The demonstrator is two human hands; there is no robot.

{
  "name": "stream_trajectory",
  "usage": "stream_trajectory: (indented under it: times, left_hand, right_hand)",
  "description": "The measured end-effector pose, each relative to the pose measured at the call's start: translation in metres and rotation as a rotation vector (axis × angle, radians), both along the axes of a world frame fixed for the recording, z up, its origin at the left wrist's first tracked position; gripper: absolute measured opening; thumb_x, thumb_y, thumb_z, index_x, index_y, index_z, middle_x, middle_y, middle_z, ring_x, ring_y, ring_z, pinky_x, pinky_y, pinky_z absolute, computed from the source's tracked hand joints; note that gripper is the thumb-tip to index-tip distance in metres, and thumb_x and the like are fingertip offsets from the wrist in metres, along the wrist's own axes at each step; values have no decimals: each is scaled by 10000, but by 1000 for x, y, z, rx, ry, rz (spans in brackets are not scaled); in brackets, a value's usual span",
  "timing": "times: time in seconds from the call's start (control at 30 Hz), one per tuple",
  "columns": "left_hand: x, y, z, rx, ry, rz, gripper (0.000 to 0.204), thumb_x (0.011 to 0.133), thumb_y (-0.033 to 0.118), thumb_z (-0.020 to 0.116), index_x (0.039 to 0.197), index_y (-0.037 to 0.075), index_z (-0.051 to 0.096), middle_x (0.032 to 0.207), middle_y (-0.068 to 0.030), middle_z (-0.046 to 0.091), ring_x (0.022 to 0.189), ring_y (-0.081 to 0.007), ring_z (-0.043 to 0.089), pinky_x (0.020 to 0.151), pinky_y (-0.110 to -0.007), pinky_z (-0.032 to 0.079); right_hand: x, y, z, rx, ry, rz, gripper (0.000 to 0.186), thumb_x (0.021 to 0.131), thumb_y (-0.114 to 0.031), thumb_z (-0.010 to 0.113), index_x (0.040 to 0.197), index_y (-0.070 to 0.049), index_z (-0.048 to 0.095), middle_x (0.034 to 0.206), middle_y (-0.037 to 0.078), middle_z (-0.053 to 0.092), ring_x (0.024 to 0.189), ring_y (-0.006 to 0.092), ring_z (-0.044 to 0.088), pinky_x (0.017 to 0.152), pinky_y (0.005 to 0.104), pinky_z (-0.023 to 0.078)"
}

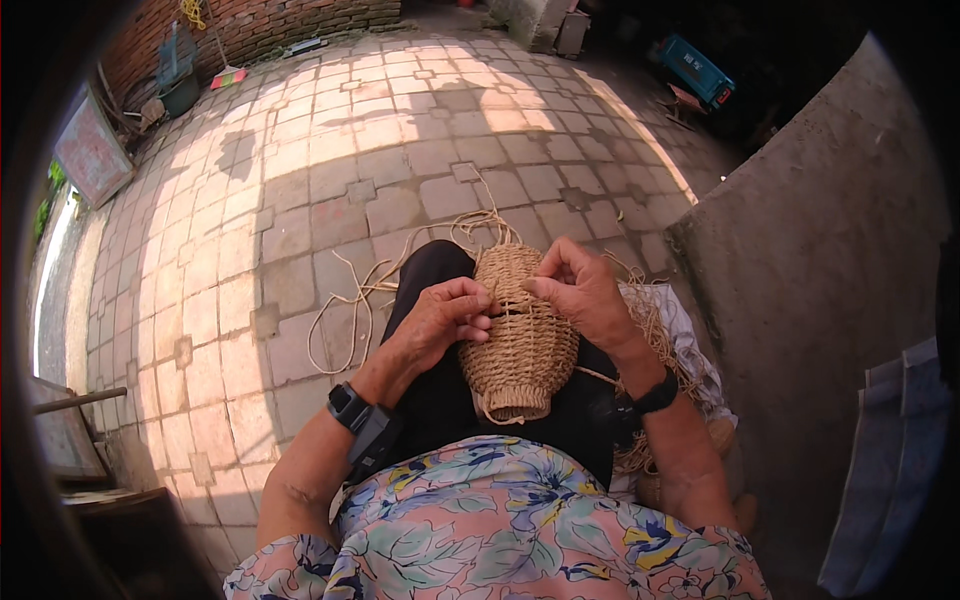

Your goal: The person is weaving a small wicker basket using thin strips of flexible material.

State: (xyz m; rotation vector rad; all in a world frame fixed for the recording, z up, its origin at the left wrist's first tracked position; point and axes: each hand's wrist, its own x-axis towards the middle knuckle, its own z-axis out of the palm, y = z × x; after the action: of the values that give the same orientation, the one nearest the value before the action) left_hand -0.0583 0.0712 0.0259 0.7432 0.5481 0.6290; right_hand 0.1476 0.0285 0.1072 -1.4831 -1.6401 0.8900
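A tan basket (pixel 520 355) woven from twisted cord lies across my lap, its narrow round mouth toward my body. Loose cord ends (pixel 497 220) fan out from its far end. My left hand (pixel 452 315) is closed at the basket's left side, thumb and forefinger pinching at the cord weave. From the right, my right hand (pixel 588 298) pinches at the upper side of the weave, fingers bent together. Between the two sets of fingertips a dark slit shows in the weave. The exact strand in each pinch is mostly hidden.
Long cord strands (pixel 345 300) trail over the paving to the left. A heap of cord (pixel 650 325) rests on white cloth (pixel 685 325) at my right, beside a concrete slab (pixel 810 230). Far off are a blue cart (pixel 697 72), a dark bucket (pixel 180 97) and a brick wall (pixel 270 25).
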Motion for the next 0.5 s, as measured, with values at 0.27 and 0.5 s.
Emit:
stream_trajectory:
  times: [0.27,0.5]
  left_hand:
    - [-1,3,-13,8,-69,-31,98,933,121,565,985,41,586,963,-83,656,839,-132,653,779,-259,552]
    - [-1,2,-15,10,-120,-42,96,938,121,558,991,44,579,966,-86,654,831,-133,655,780,-256,552]
  right_hand:
    - [-14,-1,-15,237,-332,120,112,750,-30,606,811,7,520,733,179,595,699,344,606,628,400,463]
    - [-15,-2,-10,161,-265,96,64,768,-11,578,828,13,579,771,164,604,706,327,606,643,386,467]
